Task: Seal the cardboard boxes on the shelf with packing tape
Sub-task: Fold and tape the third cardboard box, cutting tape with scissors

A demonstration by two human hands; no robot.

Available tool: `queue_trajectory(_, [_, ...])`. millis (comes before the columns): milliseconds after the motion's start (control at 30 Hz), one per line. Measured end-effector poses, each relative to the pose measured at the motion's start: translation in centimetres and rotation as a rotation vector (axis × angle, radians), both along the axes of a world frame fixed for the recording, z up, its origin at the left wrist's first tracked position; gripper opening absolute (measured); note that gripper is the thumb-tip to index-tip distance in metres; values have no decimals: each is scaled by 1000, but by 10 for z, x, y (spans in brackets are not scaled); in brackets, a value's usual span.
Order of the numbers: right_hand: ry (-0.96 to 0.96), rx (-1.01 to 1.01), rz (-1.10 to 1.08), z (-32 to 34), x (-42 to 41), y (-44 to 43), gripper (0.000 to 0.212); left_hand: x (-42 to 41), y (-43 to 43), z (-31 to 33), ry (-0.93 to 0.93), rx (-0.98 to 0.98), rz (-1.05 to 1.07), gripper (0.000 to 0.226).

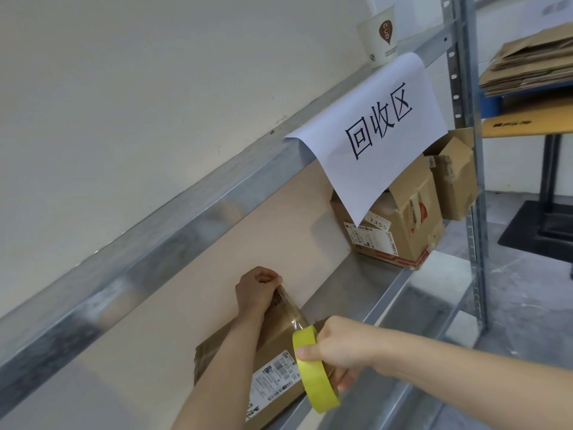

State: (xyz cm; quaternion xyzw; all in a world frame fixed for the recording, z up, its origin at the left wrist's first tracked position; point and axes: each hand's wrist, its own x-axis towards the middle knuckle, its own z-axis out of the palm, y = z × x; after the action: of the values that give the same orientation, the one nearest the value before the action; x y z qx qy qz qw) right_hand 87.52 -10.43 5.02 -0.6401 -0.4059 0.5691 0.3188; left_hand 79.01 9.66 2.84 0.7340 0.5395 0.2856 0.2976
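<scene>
A brown cardboard box (276, 367) with a white shipping label lies on the metal shelf (366, 293) at the bottom centre. My right hand (338, 349) grips a yellow roll of clear packing tape (313, 370) at the box's near right edge. A clear strip of tape (290, 305) runs from the roll up over the box to my left hand (255, 290), which pinches the strip's free end at the box's far edge. Two more cardboard boxes stand further along the shelf, one with red markings (403, 225) and a smaller one (454, 178) behind it.
A white paper sign (381, 128) with black characters hangs from the upper shelf beam. A paper cup (378, 35) stands on the top shelf. A steel upright (465, 119) bounds the shelf at the right. Flattened cardboard (533, 63) is stacked on a table beyond it.
</scene>
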Motion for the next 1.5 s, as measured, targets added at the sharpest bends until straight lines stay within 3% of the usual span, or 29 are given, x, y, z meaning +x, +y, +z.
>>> queue_trajectory(433, [-1, -22, 78, -3, 0, -1, 35, -2, -3, 0, 49, -21, 33, 10])
queue_trajectory(800, [-4, -5, 81, 0, 6, -4, 43, -4, 6, 0, 187, -74, -52, 4])
queue_trajectory(967, [0, 0, 77, -2, 7, -4, 35, -7, 7, -5, 197, -2, -150, 11])
queue_trajectory(1133, [-20, 10, 61, 1, 9, -4, 46, -8, 8, -10, 219, 102, -184, 15])
queue_trajectory(1500, [-43, -6, 75, 3, 10, -7, 47, -7, -1, -10, 335, 133, -224, 39])
